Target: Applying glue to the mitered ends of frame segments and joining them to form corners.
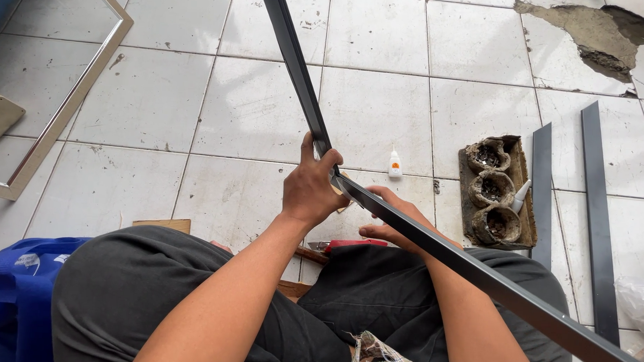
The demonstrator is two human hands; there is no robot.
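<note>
Left hand (311, 188) clamped around corner where two long dark metal frame strips (476, 275) meet, above lap. Right hand (392, 230) under lower strip, grip hidden, cannot tell. Best keep mitre faces flush, steady pressure. Small white glue bottle (395, 164) on tiled floor (146, 103) nearby.

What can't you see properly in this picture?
Head view:
- Right hand: mostly hidden behind the dark metal strip.
- Corner joint where the strips meet: covered by the left hand.
- Strip ends: cut off by the top and right edges.
- Cups: contents too small to tell.
- Red tool: partly hidden by the legs.
</note>
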